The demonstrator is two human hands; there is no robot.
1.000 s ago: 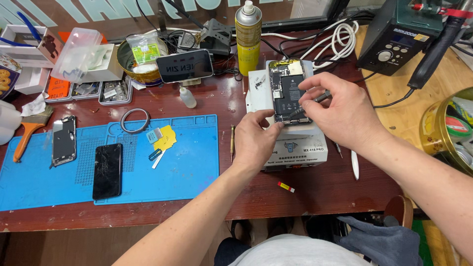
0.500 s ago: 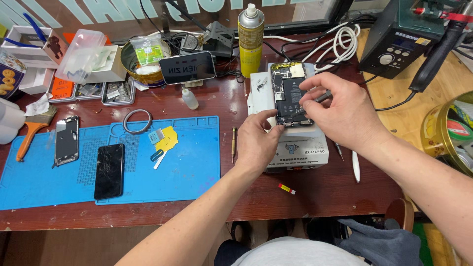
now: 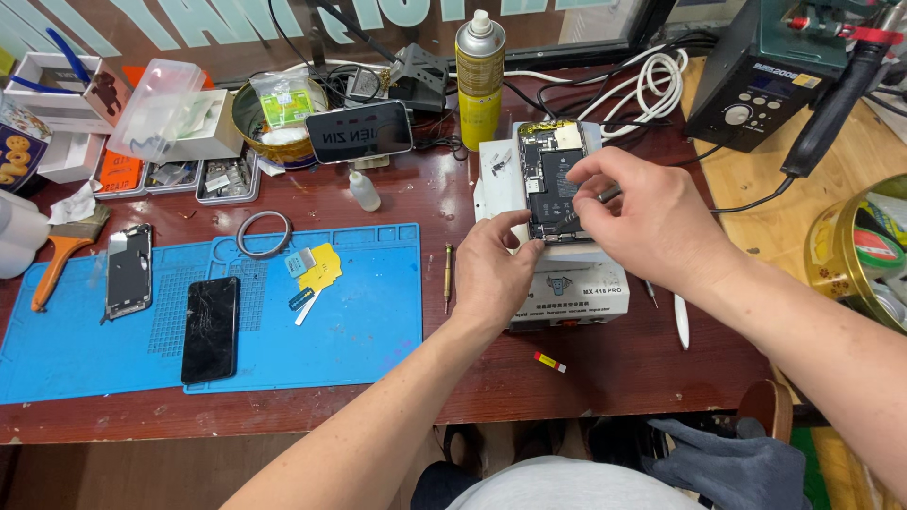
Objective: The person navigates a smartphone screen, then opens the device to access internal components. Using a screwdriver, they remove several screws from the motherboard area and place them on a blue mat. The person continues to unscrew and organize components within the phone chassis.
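Opened-up phone was the centre of it all, lying back-off and face down on top of a white box-shaped machine on the dark red wooden surface, a bit right of the middle.

Going from the left: an orange-handled brush lay at the edge of a big blue work mat. On the mat were a stripped phone frame, a black phone with a cracked screen, a grey ring half on its top edge and a yellow plastic pick. Behind the mat sat a couple of small parts trays and another phone propped up sideways on a stand. A yellow spray can stood just behind the machine.

Then the hands. Left hand rested on the machine's top, fingers curled, pinching the phone's lower left corner to steady it. Right hand came in from the right, fingers closed round a thin dark tool whose tip touched the phone's insides near the bottom.

Further right, a white stick-shaped tool lay just beside the machine, and a dark soldering station stood at the back right corner.
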